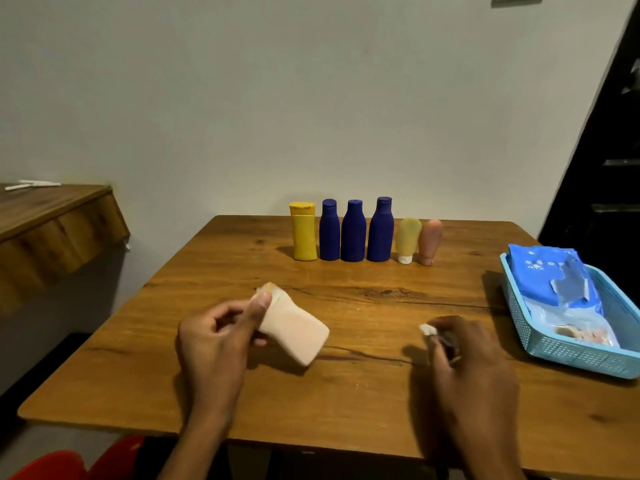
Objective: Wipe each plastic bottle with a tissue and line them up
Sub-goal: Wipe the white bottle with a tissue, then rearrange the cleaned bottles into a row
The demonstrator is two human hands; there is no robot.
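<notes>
Left hand fingers pinch the peach bottle; right hand fingers pinch the tissue; best wiped all round, bottle turned steadily.

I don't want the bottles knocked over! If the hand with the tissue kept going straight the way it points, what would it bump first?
The right hand with the tissue points up-left, toward bare table. Further on stands the bottle row; probably a blue bottle first, though depth is unclear.

table: grained wood | bottles: matt plastic | basket: perforated plastic
</notes>
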